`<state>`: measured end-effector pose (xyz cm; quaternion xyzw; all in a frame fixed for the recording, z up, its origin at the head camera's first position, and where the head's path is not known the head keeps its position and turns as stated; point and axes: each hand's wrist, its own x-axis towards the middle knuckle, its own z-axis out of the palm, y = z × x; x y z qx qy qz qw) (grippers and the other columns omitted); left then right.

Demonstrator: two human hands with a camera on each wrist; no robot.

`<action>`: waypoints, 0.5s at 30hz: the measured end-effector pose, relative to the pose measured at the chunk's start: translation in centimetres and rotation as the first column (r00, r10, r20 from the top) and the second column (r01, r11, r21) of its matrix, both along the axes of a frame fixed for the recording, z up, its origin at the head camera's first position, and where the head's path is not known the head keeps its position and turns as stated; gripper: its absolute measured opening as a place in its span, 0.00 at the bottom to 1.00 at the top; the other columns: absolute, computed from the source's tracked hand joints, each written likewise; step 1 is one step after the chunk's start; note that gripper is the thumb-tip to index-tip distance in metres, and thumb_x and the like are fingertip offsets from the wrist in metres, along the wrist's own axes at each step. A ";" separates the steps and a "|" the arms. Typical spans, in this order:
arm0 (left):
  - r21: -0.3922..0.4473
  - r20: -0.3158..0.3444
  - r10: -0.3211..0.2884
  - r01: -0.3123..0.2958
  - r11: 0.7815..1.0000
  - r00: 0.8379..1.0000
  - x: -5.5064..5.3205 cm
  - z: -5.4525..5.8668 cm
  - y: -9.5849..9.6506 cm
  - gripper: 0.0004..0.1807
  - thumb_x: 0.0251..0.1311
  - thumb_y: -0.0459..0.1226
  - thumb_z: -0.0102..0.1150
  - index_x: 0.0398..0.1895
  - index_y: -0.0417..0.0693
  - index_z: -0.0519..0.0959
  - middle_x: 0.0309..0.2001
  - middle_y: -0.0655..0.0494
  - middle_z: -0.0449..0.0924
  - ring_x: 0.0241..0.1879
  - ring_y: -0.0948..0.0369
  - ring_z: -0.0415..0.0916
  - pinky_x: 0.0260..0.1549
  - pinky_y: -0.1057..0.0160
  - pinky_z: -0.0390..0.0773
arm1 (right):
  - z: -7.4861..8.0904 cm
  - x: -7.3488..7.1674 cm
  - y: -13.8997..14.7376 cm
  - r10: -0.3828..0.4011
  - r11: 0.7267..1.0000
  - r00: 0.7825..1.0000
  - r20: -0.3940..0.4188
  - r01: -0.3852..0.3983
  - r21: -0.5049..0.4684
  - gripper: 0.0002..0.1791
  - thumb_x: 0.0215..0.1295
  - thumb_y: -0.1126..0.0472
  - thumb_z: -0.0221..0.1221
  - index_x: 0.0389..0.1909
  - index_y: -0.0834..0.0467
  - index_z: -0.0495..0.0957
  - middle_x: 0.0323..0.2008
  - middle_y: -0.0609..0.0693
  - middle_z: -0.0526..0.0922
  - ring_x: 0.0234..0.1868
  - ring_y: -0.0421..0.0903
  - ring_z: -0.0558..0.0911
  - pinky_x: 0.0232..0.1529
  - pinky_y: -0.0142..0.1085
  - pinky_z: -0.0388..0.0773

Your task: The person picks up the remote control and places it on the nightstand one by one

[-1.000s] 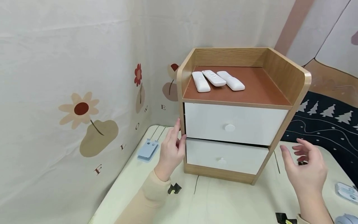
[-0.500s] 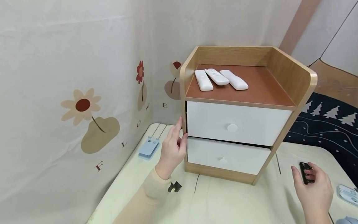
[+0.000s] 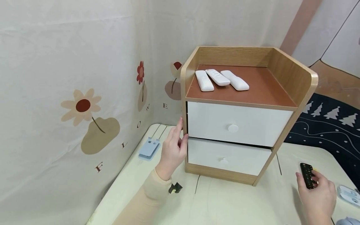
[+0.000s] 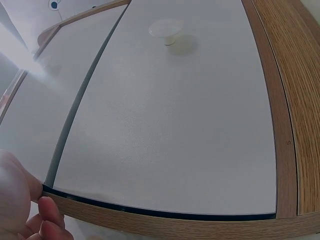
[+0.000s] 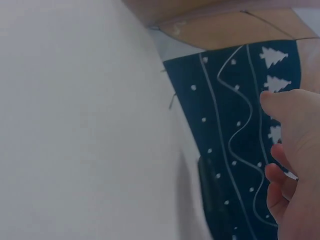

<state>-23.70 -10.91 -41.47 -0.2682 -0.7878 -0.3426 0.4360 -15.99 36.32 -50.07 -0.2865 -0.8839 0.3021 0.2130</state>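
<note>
A small wooden cabinet (image 3: 222, 176) with two white drawers, an upper drawer (image 3: 208, 120) and a lower drawer (image 3: 208, 153), stands on the pale tabletop (image 3: 225, 203). My left hand (image 3: 172, 150) holds its left front edge, the thumb at the gap between the drawers and the fingers along the outer side. In the left wrist view the thumb (image 4: 17, 190) and curled fingertips meet that edge. To the right lies a black remote control (image 3: 306, 175). My right hand (image 3: 319, 195) is over its near end, thumb to the left and fingers at its right side. The right wrist view shows thumb and fingertips apart.
Three white remote controls (image 3: 216, 78) lie on the cabinet's brown top, inside a raised wooden rim (image 3: 233, 56). A light blue flat item (image 3: 149, 148) is at the left. An earphone case (image 3: 348, 194) and a pale blue object (image 3: 347, 221) sit at the right edge. Fabric walls (image 3: 98, 47) stand behind.
My right hand has moved down and to the right, from beside the cabinet to the black remote control, which has come into clearer view. My left hand has stayed on the cabinet edge.
</note>
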 end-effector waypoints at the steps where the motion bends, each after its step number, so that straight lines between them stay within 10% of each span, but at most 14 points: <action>1: 0.001 -0.002 0.000 0.000 1.000 1.000 0.0 0.0 0.0 0.40 0.73 0.25 0.63 0.86 0.35 0.60 0.47 0.41 0.80 0.20 0.64 0.68 0.23 0.73 0.73 | -0.2 0.0 0.1 -0.005 1.000 1.000 0.020 0.006 -0.013 0.41 0.81 0.47 0.58 0.83 0.68 0.62 0.70 0.76 0.69 0.70 0.72 0.66 0.68 0.65 0.64; 15: 0.002 -0.004 0.001 -0.001 1.000 1.000 0.1 0.1 0.0 0.40 0.73 0.25 0.63 0.86 0.35 0.60 0.46 0.41 0.80 0.20 0.64 0.68 0.22 0.73 0.73 | -1.8 -0.1 1.0 -0.109 0.989 0.974 0.200 0.127 -0.077 0.44 0.80 0.48 0.56 0.85 0.68 0.55 0.80 0.80 0.51 0.78 0.75 0.54 0.79 0.66 0.58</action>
